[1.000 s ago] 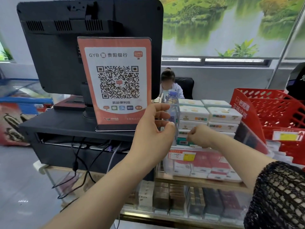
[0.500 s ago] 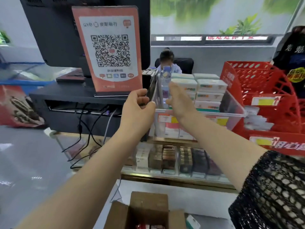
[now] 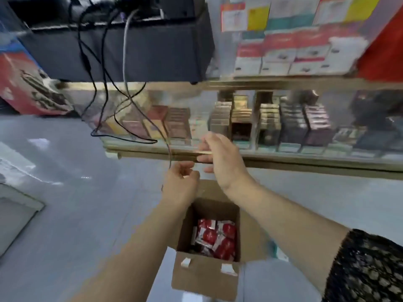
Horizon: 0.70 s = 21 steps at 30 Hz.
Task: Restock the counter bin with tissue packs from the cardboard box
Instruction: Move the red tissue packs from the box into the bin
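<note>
An open cardboard box (image 3: pixel 205 277) stands on the floor below me, with several red tissue packs (image 3: pixel 218 238) lying loose inside. My left hand (image 3: pixel 181 186) hovers above the box's far flap, fingers curled, holding nothing. My right hand (image 3: pixel 220 158) is just above and to the right of it, fingers relaxed and empty, in front of the glass counter's edge. The clear counter bin (image 3: pixel 283 71) sits on the counter top at the upper right, with red and white packs stacked in it. The view is blurred by motion.
A glass display counter (image 3: pixel 283 158) with rows of small boxes runs across the middle. Black and grey cables (image 3: pixel 125 62) hang from a black stand (image 3: pixel 152 46) at the upper left. A red basket (image 3: pixel 383 51) is at the far right. Grey floor surrounds the box.
The view has tipped down from the counter bin to the box on the floor. Both hands have left the bin and dropped to just above the box.
</note>
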Each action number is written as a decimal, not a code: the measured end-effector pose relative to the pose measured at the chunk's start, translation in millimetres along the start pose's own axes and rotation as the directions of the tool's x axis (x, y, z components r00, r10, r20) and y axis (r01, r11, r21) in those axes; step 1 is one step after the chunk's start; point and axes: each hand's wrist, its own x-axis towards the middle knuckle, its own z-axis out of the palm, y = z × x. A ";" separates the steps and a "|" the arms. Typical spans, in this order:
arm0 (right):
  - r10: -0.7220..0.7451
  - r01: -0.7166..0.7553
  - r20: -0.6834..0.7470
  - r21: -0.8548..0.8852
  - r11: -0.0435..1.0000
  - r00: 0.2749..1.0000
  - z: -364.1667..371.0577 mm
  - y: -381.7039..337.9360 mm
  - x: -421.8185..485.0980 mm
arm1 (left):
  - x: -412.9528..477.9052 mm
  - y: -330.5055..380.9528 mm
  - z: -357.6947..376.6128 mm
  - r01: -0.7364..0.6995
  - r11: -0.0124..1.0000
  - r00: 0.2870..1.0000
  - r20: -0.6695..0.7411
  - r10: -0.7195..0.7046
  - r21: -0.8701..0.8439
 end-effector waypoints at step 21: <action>0.638 -0.649 -0.175 -0.011 0.761 0.750 11.7 470.2 54.3 | 166.9 -414.2 196.2 0.425 0.840 0.823 0.242 -0.514 0.339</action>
